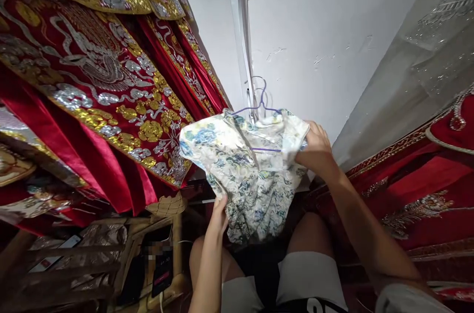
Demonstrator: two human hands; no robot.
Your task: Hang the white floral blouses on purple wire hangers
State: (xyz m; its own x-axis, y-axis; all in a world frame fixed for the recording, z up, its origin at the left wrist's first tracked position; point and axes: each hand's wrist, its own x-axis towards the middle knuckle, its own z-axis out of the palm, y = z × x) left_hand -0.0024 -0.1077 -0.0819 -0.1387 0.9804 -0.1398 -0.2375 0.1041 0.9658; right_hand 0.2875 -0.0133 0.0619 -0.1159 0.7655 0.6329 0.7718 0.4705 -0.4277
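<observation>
A white short-sleeved top with a blue and green floral print is spread in front of me above my knees. Its neckline hangs on a thin purple hanger, whose hook stands up against the white wall. My right hand is closed around the top's right sleeve and shoulder edge. Lower down, my left hand pinches the left side below the sleeve, with the thumb on the cloth. Most of my left fingers are hidden behind the fabric.
Red cloth with gold and silver embroidery hangs at the left. A bamboo chair there bears a phone. At the right are sheer whitish fabric and red beaded cloth. A white wall with a vertical strip stands ahead.
</observation>
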